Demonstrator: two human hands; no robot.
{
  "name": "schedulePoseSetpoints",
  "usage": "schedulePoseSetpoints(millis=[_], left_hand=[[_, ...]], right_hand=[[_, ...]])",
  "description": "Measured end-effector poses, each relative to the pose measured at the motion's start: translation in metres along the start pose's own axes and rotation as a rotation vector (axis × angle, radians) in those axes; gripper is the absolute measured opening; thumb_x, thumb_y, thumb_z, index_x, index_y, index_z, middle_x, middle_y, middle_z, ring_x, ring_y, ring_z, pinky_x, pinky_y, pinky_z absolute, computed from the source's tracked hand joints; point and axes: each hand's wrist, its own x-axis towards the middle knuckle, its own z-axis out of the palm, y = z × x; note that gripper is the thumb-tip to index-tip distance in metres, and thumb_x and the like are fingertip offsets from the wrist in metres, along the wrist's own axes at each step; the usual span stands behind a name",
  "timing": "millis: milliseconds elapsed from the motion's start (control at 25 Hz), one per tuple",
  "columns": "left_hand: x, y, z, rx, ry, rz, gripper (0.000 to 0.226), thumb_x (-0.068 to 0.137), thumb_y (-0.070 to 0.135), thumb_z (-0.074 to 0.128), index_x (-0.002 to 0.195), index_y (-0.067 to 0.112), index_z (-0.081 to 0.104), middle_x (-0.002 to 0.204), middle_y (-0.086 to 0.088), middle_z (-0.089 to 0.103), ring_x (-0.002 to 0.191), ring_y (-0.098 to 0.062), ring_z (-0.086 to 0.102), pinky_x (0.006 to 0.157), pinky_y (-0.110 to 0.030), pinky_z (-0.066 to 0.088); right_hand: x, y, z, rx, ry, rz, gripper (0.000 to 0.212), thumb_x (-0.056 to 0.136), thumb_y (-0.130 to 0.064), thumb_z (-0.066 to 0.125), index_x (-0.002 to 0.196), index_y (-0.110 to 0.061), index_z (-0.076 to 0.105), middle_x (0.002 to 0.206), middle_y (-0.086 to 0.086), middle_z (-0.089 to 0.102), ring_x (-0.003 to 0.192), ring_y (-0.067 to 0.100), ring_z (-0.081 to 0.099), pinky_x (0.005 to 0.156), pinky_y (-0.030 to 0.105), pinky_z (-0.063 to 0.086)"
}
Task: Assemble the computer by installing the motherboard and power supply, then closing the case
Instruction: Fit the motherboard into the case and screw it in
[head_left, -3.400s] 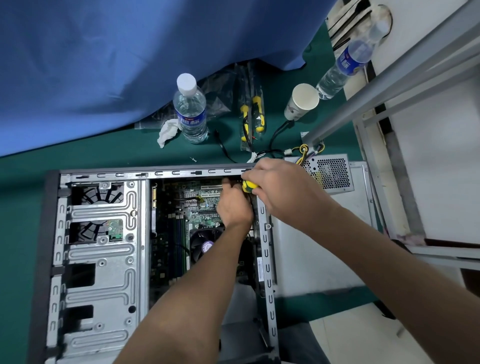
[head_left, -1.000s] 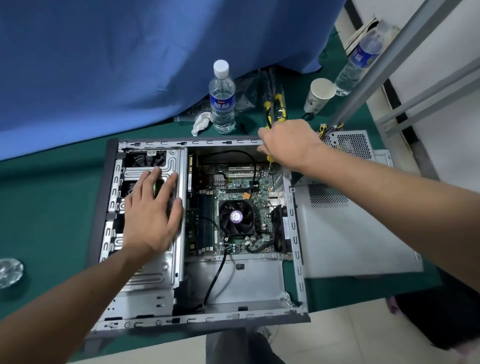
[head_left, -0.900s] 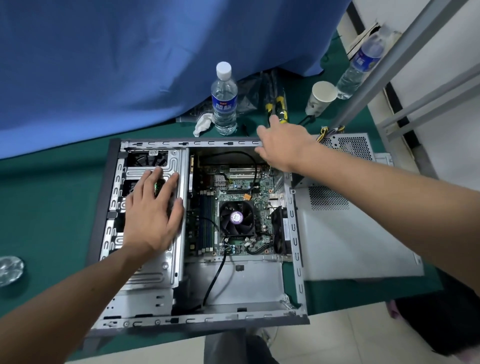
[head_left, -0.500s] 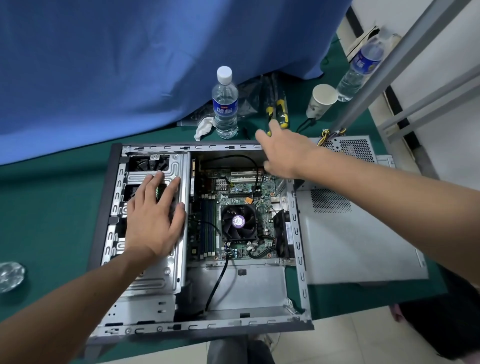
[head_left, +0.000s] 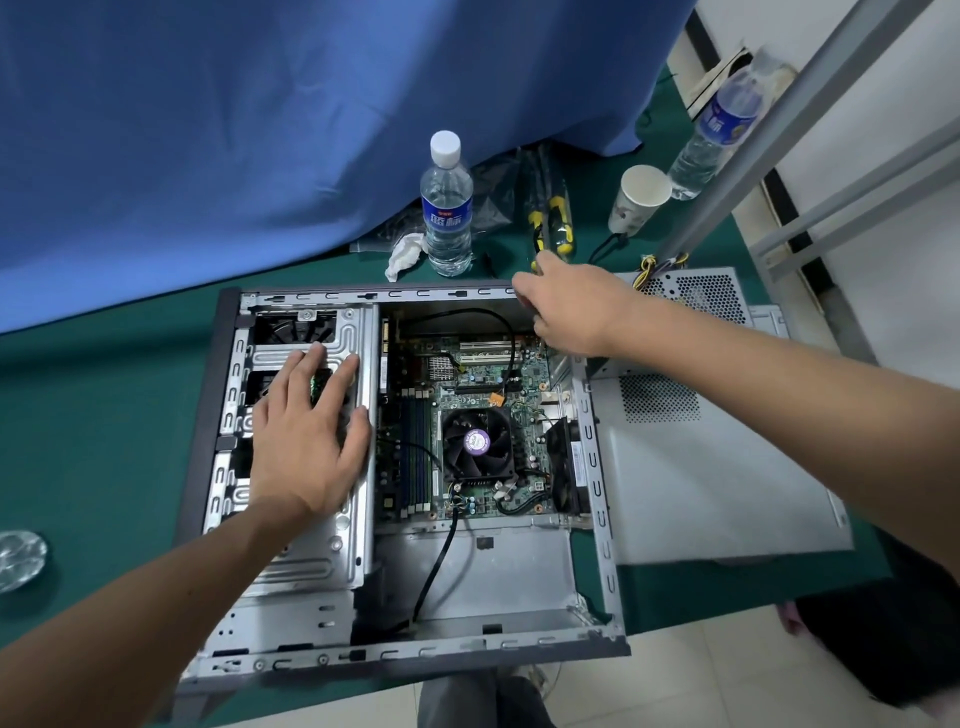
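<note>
Place: an improvised repair or assembly workbench, indoors.
Surface: green cloth covering (head_left: 93, 415), with an opened computer case (head_left: 597, 519) lying flat across it.
Backdrop: blue curtain (head_left: 234, 130) hanging along the far edge.
Tools: yellow-and-black screwdrivers (head_left: 551, 223) near the far edge.
Clutter: water bottle (head_left: 447, 208), paper cup (head_left: 639, 200), crumpled tissue (head_left: 404, 254).
Surroundings: grey metal frame (head_left: 779, 119) at the right edge, pale tiled floor (head_left: 727, 686).

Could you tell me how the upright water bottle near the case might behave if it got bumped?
The water bottle stands tall on a narrow base, so it would probably tip easily. It looks nearly full, so likely fairly heavy. Being round, it might roll across the green table.
</note>
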Motion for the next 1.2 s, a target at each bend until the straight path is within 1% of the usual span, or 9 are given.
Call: schedulePoseSetpoints(millis=[160, 360, 560, 680, 760, 840, 960, 1080, 1200], left_hand=[[0.0006, -0.0006, 0.0008, 0.0, -0.009, 0.0, 0.059, 0.094, 0.049, 0.03, 0.151, 0.033, 0.035, 0.159, -0.006, 0.025, 0.149, -0.024, 0.013, 0.116, -0.055, 0.022], [0.0011, -0.0004, 0.0013, 0.006, -0.01, -0.005, 0.059, 0.094, 0.049, 0.03, 0.151, 0.033, 0.034, 0.159, -0.006, 0.025, 0.149, -0.024, 0.013, 0.116, -0.055, 0.022], [-0.0011, -0.0008, 0.0015, 0.006, -0.006, -0.006, 0.06, 0.094, 0.049, 0.03, 0.15, 0.032, 0.036, 0.159, -0.006, 0.026, 0.149, -0.024, 0.014, 0.115, -0.055, 0.024], [0.0003, 0.0, 0.0008, 0.003, -0.012, -0.007, 0.06, 0.094, 0.05, 0.029, 0.151, 0.032, 0.035, 0.16, -0.006, 0.025, 0.149, -0.024, 0.013, 0.116, -0.055, 0.023], [0.0005, 0.0006, 0.0002, 0.004, -0.018, -0.009, 0.06, 0.094, 0.05, 0.029, 0.151, 0.032, 0.035, 0.16, -0.006, 0.024, 0.149, -0.024, 0.013, 0.116, -0.055, 0.022], [0.0002, 0.0008, -0.0004, 0.002, -0.023, -0.01, 0.06, 0.094, 0.049, 0.029, 0.151, 0.032, 0.035, 0.16, -0.006, 0.024, 0.149, -0.024, 0.012, 0.116, -0.054, 0.021], [-0.0003, 0.0006, -0.0015, -0.001, -0.023, -0.005, 0.06, 0.094, 0.049, 0.029, 0.151, 0.032, 0.034, 0.16, -0.006, 0.024, 0.149, -0.023, 0.012, 0.117, -0.053, 0.02], [-0.0005, 0.0013, -0.0027, -0.004, -0.022, -0.007, 0.06, 0.094, 0.049, 0.03, 0.151, 0.032, 0.035, 0.16, -0.006, 0.024, 0.149, -0.023, 0.012, 0.117, -0.052, 0.019], [-0.0005, 0.0013, -0.0026, -0.004, -0.025, -0.009, 0.06, 0.094, 0.049, 0.03, 0.151, 0.033, 0.034, 0.16, -0.005, 0.023, 0.149, -0.022, 0.011, 0.117, -0.052, 0.018]], right_hand=[[-0.0057, -0.0033, 0.0071, -0.255, 0.163, 0.084, 0.041, 0.103, -0.046, 0.038, 0.102, -0.008, 0.054, 0.099, 0.012, 0.062, 0.072, 0.029, 0.057, 0.055, 0.036, 0.039], [-0.003, -0.0033, 0.0054, -0.008, 0.034, -0.067, 0.03, 0.093, -0.013, 0.054, 0.121, -0.013, 0.044, 0.117, 0.012, 0.04, 0.076, 0.026, 0.052, 0.056, 0.037, 0.041], [-0.0064, -0.0032, 0.0074, -0.284, 0.147, 0.078, 0.04, 0.103, -0.044, 0.04, 0.113, -0.007, 0.054, 0.104, 0.014, 0.059, 0.079, 0.033, 0.062, 0.055, 0.036, 0.036], [-0.0006, -0.0005, 0.0049, -0.046, 0.047, 0.024, 0.024, 0.101, -0.025, 0.048, 0.119, -0.01, 0.045, 0.12, 0.017, 0.041, 0.072, 0.027, 0.05, 0.057, 0.038, 0.041], [0.0017, 0.0017, 0.001, -0.037, -0.017, -0.08, 0.027, 0.094, -0.008, 0.051, 0.12, -0.014, 0.047, 0.111, 0.011, 0.04, 0.065, 0.02, 0.045, 0.054, 0.035, 0.037], [-0.0011, 0.0007, 0.0031, -0.161, 0.065, -0.061, 0.016, 0.1, -0.02, 0.05, 0.115, -0.013, 0.052, 0.096, 0.008, 0.046, 0.065, 0.023, 0.05, 0.052, 0.032, 0.034], [-0.0039, -0.0036, 0.0077, -0.25, 0.125, 0.049, 0.039, 0.105, -0.043, 0.036, 0.111, -0.008, 0.054, 0.092, 0.011, 0.059, 0.074, 0.031, 0.057, 0.056, 0.035, 0.038], [-0.0002, -0.0014, 0.003, -0.028, 0.003, 0.014, 0.025, 0.1, -0.022, 0.045, 0.121, -0.011, 0.042, 0.123, 0.019, 0.041, 0.074, 0.031, 0.052, 0.06, 0.038, 0.041], [-0.0044, 0.0007, 0.0031, -0.136, 0.038, -0.021, 0.022, 0.1, -0.018, 0.049, 0.121, -0.01, 0.049, 0.112, 0.015, 0.048, 0.072, 0.03, 0.054, 0.057, 0.038, 0.041]])
